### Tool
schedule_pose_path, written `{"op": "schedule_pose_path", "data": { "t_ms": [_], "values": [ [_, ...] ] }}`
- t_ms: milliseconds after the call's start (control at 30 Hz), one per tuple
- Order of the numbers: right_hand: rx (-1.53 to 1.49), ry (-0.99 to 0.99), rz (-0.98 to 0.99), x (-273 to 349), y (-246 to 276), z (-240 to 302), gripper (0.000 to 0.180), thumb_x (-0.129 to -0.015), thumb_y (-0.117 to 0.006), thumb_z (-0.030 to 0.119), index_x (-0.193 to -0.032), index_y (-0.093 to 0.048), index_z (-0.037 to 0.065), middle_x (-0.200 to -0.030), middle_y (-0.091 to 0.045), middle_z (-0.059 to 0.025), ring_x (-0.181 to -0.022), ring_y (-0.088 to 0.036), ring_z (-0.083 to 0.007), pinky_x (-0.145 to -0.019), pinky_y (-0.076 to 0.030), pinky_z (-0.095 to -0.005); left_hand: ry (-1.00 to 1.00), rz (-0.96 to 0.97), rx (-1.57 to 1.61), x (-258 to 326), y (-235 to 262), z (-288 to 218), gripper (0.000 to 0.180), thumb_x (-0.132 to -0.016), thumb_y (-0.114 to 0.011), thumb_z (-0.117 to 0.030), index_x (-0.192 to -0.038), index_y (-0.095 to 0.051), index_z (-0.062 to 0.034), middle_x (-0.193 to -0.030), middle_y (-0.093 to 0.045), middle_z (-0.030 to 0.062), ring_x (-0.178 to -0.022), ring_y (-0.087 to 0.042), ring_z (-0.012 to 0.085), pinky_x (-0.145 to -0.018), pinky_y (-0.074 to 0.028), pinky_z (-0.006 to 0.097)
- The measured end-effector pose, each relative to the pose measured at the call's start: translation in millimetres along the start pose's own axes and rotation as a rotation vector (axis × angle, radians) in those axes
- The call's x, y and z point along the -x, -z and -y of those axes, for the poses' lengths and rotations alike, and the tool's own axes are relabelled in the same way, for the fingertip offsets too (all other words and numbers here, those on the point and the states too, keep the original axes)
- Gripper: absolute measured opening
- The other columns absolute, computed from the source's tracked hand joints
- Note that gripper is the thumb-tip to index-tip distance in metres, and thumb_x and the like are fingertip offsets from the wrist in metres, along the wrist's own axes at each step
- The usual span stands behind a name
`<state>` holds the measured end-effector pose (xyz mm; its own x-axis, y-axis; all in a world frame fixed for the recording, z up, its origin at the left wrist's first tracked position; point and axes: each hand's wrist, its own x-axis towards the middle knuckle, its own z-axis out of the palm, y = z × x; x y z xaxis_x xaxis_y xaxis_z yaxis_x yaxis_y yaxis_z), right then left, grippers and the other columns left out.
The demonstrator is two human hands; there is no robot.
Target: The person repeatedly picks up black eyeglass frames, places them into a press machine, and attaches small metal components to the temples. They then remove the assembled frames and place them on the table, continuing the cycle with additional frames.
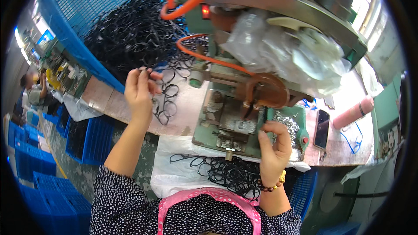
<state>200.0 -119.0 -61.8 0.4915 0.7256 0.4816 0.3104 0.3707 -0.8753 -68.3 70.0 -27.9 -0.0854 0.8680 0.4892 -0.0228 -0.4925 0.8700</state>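
Left hand [138, 90] pinches upright black loop [147, 73]

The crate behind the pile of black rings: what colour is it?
Blue, a mesh-walled plastic crate holding the black rings; clearest in the head view.

left hand [139, 90]: arm stretched forward, fingers curled, pinching | right hand [274, 144]: raised near body, fingers bent, thumb up
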Motion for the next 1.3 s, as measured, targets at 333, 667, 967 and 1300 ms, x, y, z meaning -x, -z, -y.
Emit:
{"op": "schedule_pose_path", "data": {
  "t_ms": [333, 667, 967, 1300],
  "values": [
    [-0.282, -0.083, 0.062, -13, -40, 3, 0.047, -0.086, -0.069, -0.007, -0.128, -0.048, -0.004, -0.106, -0.065, -0.0102, -0.097, -0.062, -0.0155, -0.091, -0.049, -0.0291, -0.111, 0.280, 0.261, 50, -64, -63, 0.019, -0.106, -0.052, -0.014, -0.112, -0.059, 0.0031, -0.092, -0.067, 0.0091, -0.071, -0.059, 0.0117, -0.065, -0.049, 0.025],
    [-0.362, -0.134, 0.123, -18, -38, 4, 0.055, -0.088, -0.067, -0.009, -0.137, -0.043, -0.002, -0.114, -0.062, -0.0083, -0.104, -0.059, -0.0151, -0.094, -0.049, -0.0285, -0.232, 0.467, 0.091, 76, -65, -68, 0.015, -0.104, -0.050, -0.010, -0.113, -0.054, 0.0009, -0.094, -0.065, 0.0122, -0.071, -0.062, 0.0177, -0.065, -0.051, 0.029],
    [-0.180, -0.139, -0.043, -17, 12, 5, 0.036, -0.092, -0.063, -0.009, -0.126, -0.054, -0.003, -0.105, -0.069, -0.0089, -0.103, -0.063, -0.0137, -0.096, -0.047, -0.0275, -0.465, 0.615, -0.113, 84, -97, -55, 0.015, -0.085, -0.073, -0.005, -0.097, -0.066, 0.0017, -0.082, -0.065, 0.0156, -0.067, -0.062, 0.0343, -0.058, -0.048, 0.040],
    [0.345, -0.150, -0.407, -3, 77, -48, 0.024, -0.095, -0.063, -0.003, -0.119, -0.063, 0.001, -0.107, -0.067, -0.0057, -0.102, -0.061, -0.0148, -0.095, -0.046, -0.0299, -0.643, 0.606, -0.111, 83, -101, -39, 0.023, -0.083, -0.076, -0.010, -0.099, -0.065, 0.0021, -0.084, -0.066, 0.0158, -0.068, -0.062, 0.0343, -0.057, -0.049, 0.041]
  ]
}}
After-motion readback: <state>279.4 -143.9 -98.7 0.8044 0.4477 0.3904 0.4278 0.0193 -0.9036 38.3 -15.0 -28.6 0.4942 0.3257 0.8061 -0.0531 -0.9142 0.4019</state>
